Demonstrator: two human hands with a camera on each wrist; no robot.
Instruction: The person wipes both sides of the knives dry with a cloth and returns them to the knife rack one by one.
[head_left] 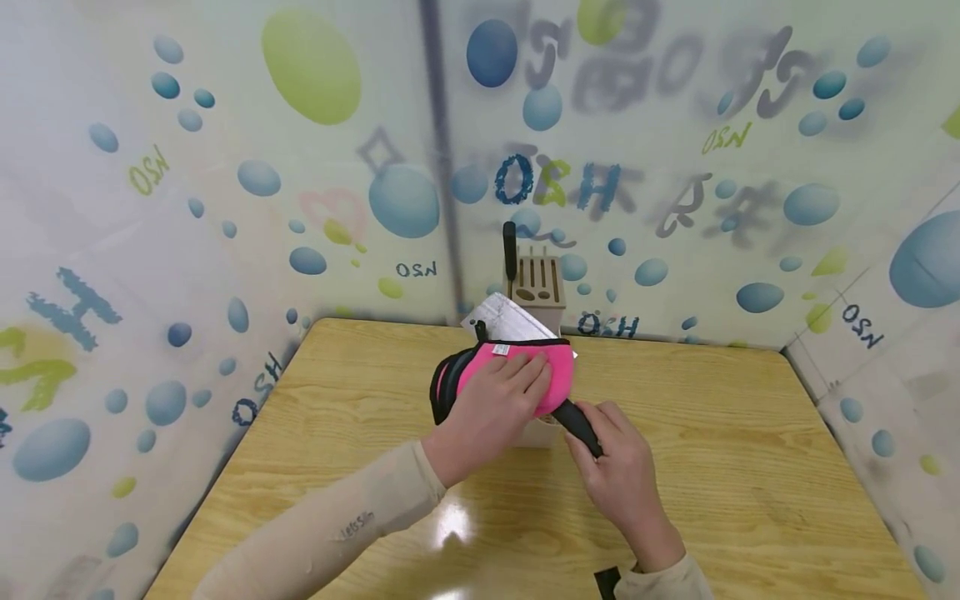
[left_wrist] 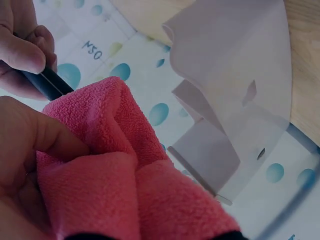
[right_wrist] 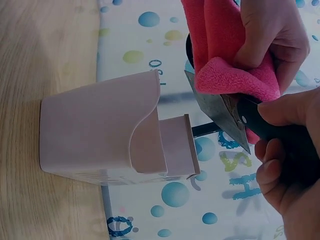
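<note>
My right hand (head_left: 618, 462) grips the black handle (head_left: 579, 427) of a cleaver, held above the table. Its wide metal blade (head_left: 504, 312) slants up to the left in the head view. A pink cloth (head_left: 557, 385) with black edging is folded over the blade. My left hand (head_left: 491, 408) holds this cloth, its fingers lying across the outside in the head view. Close up in the left wrist view, the thumb presses into the fluffy pink cloth (left_wrist: 95, 195). In the right wrist view, part of the bare blade (right_wrist: 215, 112) shows below the cloth, and the rest is covered.
A pale knife block (head_left: 553, 319) with slots stands at the back of the wooden table (head_left: 712, 467), behind the cleaver. One black-handled knife (head_left: 510, 248) sticks up from it. Walls printed with bubbles and letters (head_left: 558, 179) enclose the table's back and sides.
</note>
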